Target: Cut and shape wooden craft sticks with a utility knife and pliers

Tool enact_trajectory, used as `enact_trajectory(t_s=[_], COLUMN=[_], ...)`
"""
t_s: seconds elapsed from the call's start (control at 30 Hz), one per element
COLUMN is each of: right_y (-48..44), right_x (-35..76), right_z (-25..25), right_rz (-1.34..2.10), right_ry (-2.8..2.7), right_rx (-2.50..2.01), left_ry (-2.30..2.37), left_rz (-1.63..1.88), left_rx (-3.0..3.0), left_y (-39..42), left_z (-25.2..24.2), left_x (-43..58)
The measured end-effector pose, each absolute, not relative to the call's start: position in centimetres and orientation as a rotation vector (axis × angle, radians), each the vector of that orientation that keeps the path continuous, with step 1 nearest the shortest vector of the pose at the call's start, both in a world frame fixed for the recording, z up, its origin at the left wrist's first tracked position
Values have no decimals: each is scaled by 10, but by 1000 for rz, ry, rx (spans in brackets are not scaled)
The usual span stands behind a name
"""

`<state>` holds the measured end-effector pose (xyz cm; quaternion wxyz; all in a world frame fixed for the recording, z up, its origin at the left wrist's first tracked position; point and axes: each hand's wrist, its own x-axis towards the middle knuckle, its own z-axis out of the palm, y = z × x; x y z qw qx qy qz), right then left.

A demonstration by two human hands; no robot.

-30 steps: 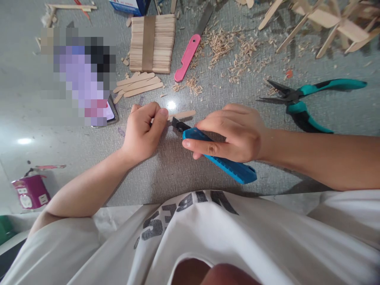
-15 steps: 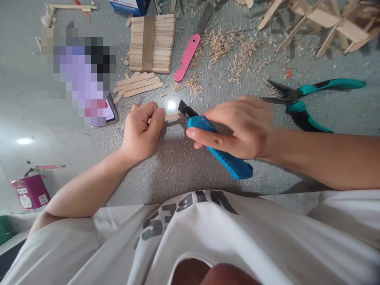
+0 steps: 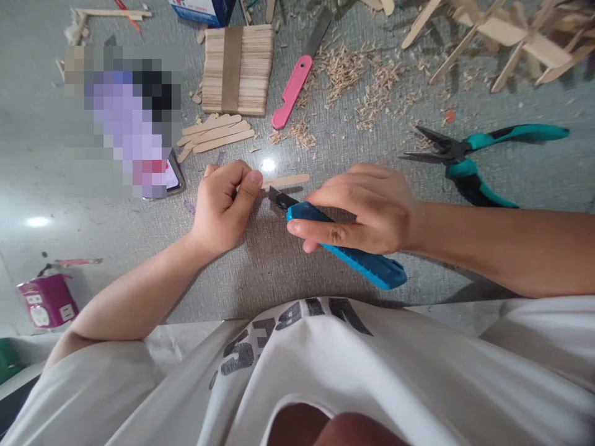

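My left hand (image 3: 227, 204) is closed around one end of a wooden craft stick (image 3: 290, 180), whose free part points right. In my right hand (image 3: 367, 207) is a blue utility knife (image 3: 348, 260), gripped along its body. Its dark blade points up and left, just below the stick near my left thumb. Whether the blade touches the wood I cannot tell. Several loose craft sticks (image 3: 218, 133) lie beyond my left hand, in front of a banded bundle of sticks (image 3: 253, 71).
A pink-handled knife (image 3: 292, 93) lies beside piles of wood shavings (image 3: 344, 74). Teal-handled pliers (image 3: 458, 152) rest at right, below a structure of joined sticks (image 3: 506, 37). At left are a partly blurred phone (image 3: 173, 176) and a purple power adapter (image 3: 51, 300).
The utility knife and my right hand have moved down and the blade has shifted left, leaving the stick's right end visible. My left hand has hardly moved.
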<state>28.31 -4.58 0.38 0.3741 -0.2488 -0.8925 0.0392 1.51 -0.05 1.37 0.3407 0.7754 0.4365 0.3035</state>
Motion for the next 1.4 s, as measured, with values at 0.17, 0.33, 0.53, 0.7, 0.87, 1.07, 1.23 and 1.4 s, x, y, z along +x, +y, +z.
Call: enact_trajectory(t_s=[0.17,0.33,0.53,0.7,0.87,1.07,1.23,1.4], right_y=[-47,-44,-42,-40,-36,-37,-38,-38], right_x=[281,283,287,292,292,290,289,288], right_z=[7,11,10,7,8,3,3,5], right_rz=[277,257,204,409,539,506,491,510], right_ry=[-2269,-2290,-2310,-2319,-2277,-2266,-2241,-2243], right_rx=[-746,-702,-667,-686,-603,-569,-579,-591], left_ry=[1189,1199,1187,1164,1102,1075,1086,1099], left_rz=[726,689,643,602,543,511,497,495], left_rx=[2088,2085,2107,2215,2304,2383,2373,2340], left_y=[-1,-3,-2,2,3,2,1,1], left_z=[17,19,20,15,13,12,13,13], left_x=[15,15,14,11,11,13,15,15])
